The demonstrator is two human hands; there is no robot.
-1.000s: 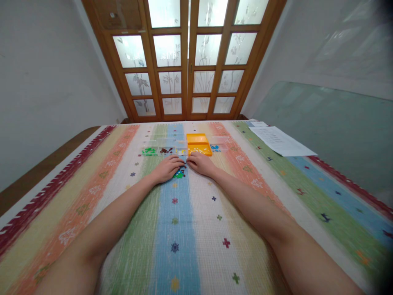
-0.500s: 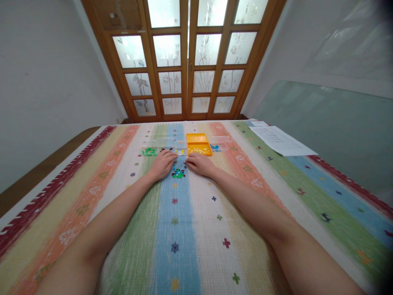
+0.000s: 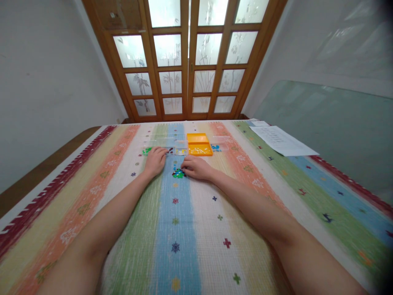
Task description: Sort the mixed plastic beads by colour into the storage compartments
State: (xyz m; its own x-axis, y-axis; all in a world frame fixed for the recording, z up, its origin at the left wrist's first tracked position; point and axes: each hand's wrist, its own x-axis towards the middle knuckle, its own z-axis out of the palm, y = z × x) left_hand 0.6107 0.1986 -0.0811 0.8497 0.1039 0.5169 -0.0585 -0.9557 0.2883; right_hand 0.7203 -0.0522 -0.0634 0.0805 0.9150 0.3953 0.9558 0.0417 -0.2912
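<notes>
My left hand (image 3: 155, 160) rests at the edge of a clear plastic box, fingertips bent together beside small dark red pieces (image 3: 170, 150). Whether a piece is between those fingertips is too small to see. My right hand (image 3: 197, 166) lies to the right of a small cluster of green, blue and red pieces (image 3: 178, 173). Its thumb and fingers are pinched together at the cluster's upper right edge, and what they hold is hidden. Green pieces (image 3: 146, 151) lie in a clear box, partly behind my left hand.
Beyond my hands stands an open orange box (image 3: 200, 143) with white pieces. A clear box with yellow pieces (image 3: 181, 151) is left of it, and blue pieces (image 3: 215, 147) lie in another on the right. White paper sheets (image 3: 281, 141) lie on the striped tablecloth (image 3: 184, 246).
My left hand has moved left, away from the middle, to the dark red pieces. My right hand has come slightly left and nearer to me, up against the coloured cluster.
</notes>
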